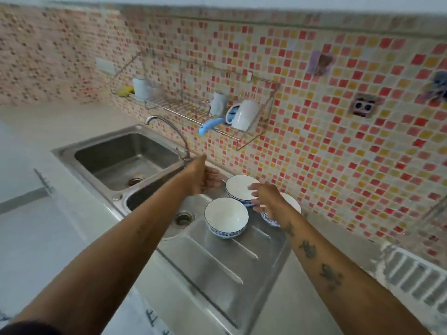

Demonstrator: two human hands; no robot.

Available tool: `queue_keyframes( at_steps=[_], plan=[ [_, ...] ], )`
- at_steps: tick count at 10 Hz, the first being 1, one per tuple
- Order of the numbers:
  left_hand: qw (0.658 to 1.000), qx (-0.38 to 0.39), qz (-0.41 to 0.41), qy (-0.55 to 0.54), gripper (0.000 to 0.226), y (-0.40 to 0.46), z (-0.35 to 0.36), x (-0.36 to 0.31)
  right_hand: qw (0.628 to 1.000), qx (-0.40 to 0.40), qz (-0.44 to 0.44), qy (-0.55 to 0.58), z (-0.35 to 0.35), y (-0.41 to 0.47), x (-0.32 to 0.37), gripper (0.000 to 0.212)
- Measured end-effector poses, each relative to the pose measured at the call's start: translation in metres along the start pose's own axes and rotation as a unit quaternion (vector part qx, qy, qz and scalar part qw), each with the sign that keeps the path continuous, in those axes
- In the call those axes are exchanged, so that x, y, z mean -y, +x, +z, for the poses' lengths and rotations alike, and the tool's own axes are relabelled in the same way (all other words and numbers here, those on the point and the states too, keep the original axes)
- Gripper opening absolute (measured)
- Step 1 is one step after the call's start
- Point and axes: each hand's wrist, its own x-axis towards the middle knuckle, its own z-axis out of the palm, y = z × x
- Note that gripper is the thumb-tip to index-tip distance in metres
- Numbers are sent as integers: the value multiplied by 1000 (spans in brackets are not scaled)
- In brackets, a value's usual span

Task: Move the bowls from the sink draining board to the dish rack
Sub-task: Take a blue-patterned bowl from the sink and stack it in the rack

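White bowls point(226, 215), all three, sit on our draining board point(217, 262); rack point(179, 106) awaits; both hands point(202, 177) spread, holding nothing.

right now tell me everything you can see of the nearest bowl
The nearest bowl is round, white inside, with a thin dark blue rim and a blue-and-white pattern around its outer wall; it looks ceramic. It stands upright and empty on the steel draining board, near the small drain. Neither hand touches it, and it seems to stand apart from the other bowls.
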Motion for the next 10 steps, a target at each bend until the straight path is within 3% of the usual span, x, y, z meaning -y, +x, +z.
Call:
queue_keyframes(
  at_steps=[1, 3, 4, 5, 6, 7, 9, 10],
  plan=[
    [999, -37, -22, 29, 64, 43, -2, 23, 997, -74, 30, 15, -1, 48, -28, 34],
    [996, 61, -69, 8, 64, 102, 54, 49, 947, -299, 66, -94, -32, 106, -76, 51],
    [989, 104, -104, -14, 73, 113, 97, 63, 924, -358, 94, -99, -41, 115, -92, 57],
    [990, 82, -107, -30, 78, 154, 136, 93, 930, -350, 111, -35, -48, 127, -99, 64],
    [995, 3, -88, -54, 93, 219, 157, 143, 940, -320, 115, -3, -58, 136, -115, 70],
    [985, -22, -83, -147, 86, 210, 162, 145, 952, -292, 87, 28, -59, 141, -132, 72],
    [971, -4, -83, -223, 36, 147, 160, 107, 950, -259, 63, 161, -63, 150, -138, 54],
    [966, 47, -105, -231, 47, 141, 164, 103, 948, -264, 26, 177, -65, 134, -127, 58]
  ],
)
